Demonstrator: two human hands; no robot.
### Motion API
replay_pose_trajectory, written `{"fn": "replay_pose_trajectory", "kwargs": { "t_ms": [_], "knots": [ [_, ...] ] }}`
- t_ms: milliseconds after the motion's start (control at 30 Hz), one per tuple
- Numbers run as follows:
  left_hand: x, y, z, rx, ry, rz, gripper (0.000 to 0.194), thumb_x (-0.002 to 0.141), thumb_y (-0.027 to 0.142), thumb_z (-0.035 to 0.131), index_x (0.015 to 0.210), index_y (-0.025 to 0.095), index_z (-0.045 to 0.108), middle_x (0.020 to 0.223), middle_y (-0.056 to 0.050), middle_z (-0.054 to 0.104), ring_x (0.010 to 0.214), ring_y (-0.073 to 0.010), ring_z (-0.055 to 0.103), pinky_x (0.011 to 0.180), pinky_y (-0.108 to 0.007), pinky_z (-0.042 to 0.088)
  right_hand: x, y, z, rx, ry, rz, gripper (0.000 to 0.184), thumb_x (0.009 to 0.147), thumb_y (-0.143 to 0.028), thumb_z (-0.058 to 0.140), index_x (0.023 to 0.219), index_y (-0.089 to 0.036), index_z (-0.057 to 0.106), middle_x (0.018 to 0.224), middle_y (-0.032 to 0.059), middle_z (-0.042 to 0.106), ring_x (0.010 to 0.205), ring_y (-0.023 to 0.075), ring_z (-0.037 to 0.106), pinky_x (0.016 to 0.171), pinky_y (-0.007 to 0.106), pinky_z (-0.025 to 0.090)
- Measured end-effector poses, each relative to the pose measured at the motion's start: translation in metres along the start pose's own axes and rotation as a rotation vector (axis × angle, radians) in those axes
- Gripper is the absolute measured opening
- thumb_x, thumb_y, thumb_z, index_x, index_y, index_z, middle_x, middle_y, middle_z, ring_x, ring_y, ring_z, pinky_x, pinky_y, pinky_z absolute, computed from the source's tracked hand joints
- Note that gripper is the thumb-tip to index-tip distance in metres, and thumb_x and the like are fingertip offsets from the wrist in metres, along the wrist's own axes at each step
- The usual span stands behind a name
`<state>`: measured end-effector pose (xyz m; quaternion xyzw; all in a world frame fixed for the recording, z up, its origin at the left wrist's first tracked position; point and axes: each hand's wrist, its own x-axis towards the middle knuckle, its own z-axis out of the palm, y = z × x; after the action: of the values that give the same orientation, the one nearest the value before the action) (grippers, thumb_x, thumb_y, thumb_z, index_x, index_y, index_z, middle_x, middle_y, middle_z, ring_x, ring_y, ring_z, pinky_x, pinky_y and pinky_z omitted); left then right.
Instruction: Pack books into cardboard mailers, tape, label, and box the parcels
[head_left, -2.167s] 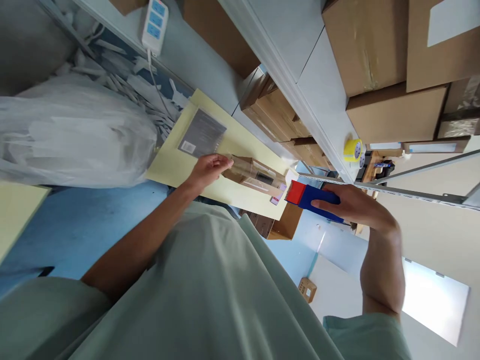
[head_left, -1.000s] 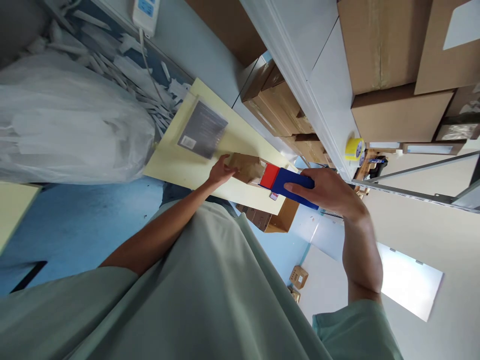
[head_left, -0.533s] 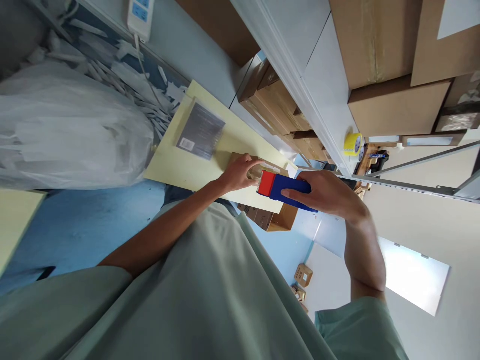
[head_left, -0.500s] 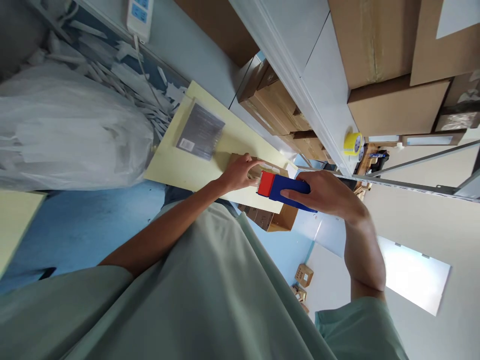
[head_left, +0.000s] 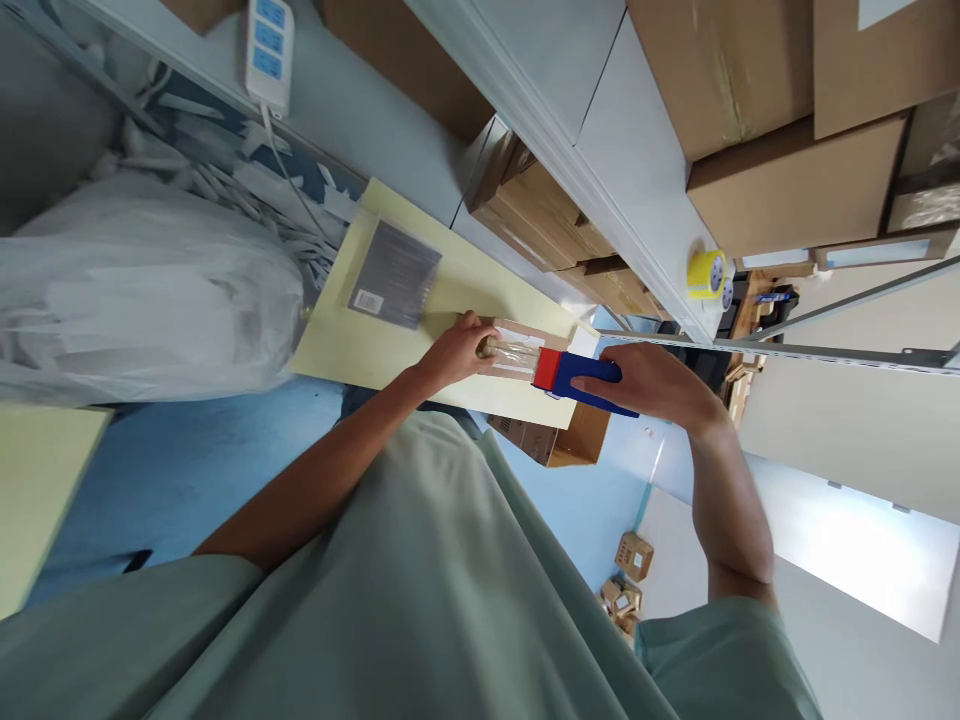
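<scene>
My right hand is wrapped round a blue and red tape dispenser above the right end of the pale yellow tabletop. From its red toothed end a strip of clear tape runs leftward to my left hand, whose fingers are closed on the tape's end. Beneath the tape lies a narrow cardboard box, partly hidden by my hands and the dispenser. Left of it rests a flat dark item in clear plastic with a white barcode label.
A large translucent plastic bag bulges at the left, near paper scraps. A white power strip lies on the grey shelf. Cartons and rolls of yellow tape stand along the shelving. An open carton sits below the table edge.
The dispenser has come left from the right side and over the box. My left hand has moved right, taken the tape's end, and a strip now stretches between hand and dispenser.
</scene>
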<state>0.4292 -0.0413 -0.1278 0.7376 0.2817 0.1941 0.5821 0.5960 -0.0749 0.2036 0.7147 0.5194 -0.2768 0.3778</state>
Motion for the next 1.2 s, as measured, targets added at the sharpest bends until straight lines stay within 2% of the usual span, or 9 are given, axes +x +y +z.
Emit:
{"fn": "replay_pose_trajectory", "kwargs": {
  "t_ms": [100, 267, 467, 633, 800, 900, 1033, 1200],
  "knots": [
    [0.001, -0.008, 0.000, -0.022, -0.017, 0.001, 0.041, 0.080, 0.026, 0.090, 0.119, 0.023, 0.078, 0.120, -0.009, 0.065, 0.094, -0.0236, 0.063, 0.103, -0.041, 0.058, 0.018, 0.028, 0.018, 0.017, -0.039, 0.006, 0.063, 0.104, -0.080, 0.055, 0.087, -0.021, 0.072, 0.079, 0.0077, 0.076, 0.073, 0.0238, 0.070, 0.066, 0.032, 0.039],
    [0.006, -0.017, -0.003, 0.006, -0.033, -0.022, 0.046, 0.076, 0.027, 0.094, 0.120, 0.023, 0.080, 0.116, -0.006, 0.064, 0.087, -0.0205, 0.063, 0.098, -0.040, 0.059, 0.065, 0.068, 0.057, 0.042, -0.052, -0.033, 0.059, 0.103, -0.075, 0.063, 0.094, -0.019, 0.078, 0.090, 0.0110, 0.081, 0.083, 0.0253, 0.075, 0.068, 0.031, 0.042],
    [0.000, -0.015, -0.006, 0.008, 0.007, -0.083, 0.046, 0.078, 0.037, 0.096, 0.120, 0.025, 0.081, 0.110, -0.004, 0.062, 0.084, -0.0185, 0.067, 0.092, -0.040, 0.063, 0.114, 0.087, 0.097, 0.094, -0.048, -0.099, 0.057, 0.105, -0.071, 0.064, 0.116, -0.017, 0.081, 0.110, 0.0130, 0.084, 0.094, 0.0256, 0.078, 0.071, 0.030, 0.046],
    [-0.013, -0.002, -0.002, 0.011, 0.098, -0.170, 0.045, 0.081, 0.042, 0.093, 0.121, 0.025, 0.080, 0.115, -0.006, 0.066, 0.087, -0.0189, 0.071, 0.095, -0.041, 0.067, 0.134, 0.097, 0.121, 0.163, -0.003, -0.196, 0.053, 0.106, -0.066, 0.063, 0.124, -0.019, 0.080, 0.117, 0.0135, 0.085, 0.104, 0.0290, 0.078, 0.078, 0.031, 0.049],
    [-0.025, 0.019, 0.015, 0.006, 0.294, -0.343, 0.056, 0.081, 0.044, 0.090, 0.131, 0.023, 0.076, 0.120, -0.008, 0.077, 0.093, -0.0209, 0.076, 0.089, -0.036, 0.068, 0.140, 0.106, 0.136, 0.233, 0.016, -0.263, 0.053, 0.107, -0.065, 0.061, 0.131, -0.021, 0.078, 0.118, 0.0144, 0.085, 0.109, 0.0330, 0.078, 0.081, 0.033, 0.052],
    [-0.026, 0.029, 0.033, 0.064, 0.492, -0.470, 0.041, 0.088, 0.049, 0.084, 0.118, 0.021, 0.081, 0.111, -0.008, 0.083, 0.094, -0.0234, 0.079, 0.088, -0.034, 0.067, 0.140, 0.107, 0.141, 0.237, 0.041, -0.293, 0.059, 0.108, -0.069, 0.056, 0.129, -0.019, 0.078, 0.119, 0.0171, 0.084, 0.113, 0.0353, 0.078, 0.086, 0.035, 0.054],
    [-0.018, 0.036, 0.057, 0.137, 0.718, -0.551, 0.031, 0.090, 0.049, 0.080, 0.101, 0.021, 0.086, 0.099, -0.007, 0.086, 0.094, -0.0259, 0.081, 0.092, -0.036, 0.065, 0.138, 0.106, 0.144, 0.233, 0.048, -0.299, 0.061, 0.109, -0.068, 0.054, 0.134, -0.017, 0.076, 0.125, 0.0205, 0.082, 0.116, 0.0374, 0.077, 0.090, 0.039, 0.056],
    [-0.009, 0.036, 0.069, 0.164, 0.874, -0.576, 0.027, 0.092, 0.044, 0.077, 0.098, 0.020, 0.087, 0.099, -0.006, 0.087, 0.098, -0.0270, 0.081, 0.096, -0.038, 0.065, 0.135, 0.110, 0.148, 0.292, 0.063, -0.334, 0.055, 0.110, -0.061, 0.055, 0.135, -0.016, 0.076, 0.124, 0.0210, 0.081, 0.117, 0.0370, 0.077, 0.090, 0.038, 0.055]
  ]
}}
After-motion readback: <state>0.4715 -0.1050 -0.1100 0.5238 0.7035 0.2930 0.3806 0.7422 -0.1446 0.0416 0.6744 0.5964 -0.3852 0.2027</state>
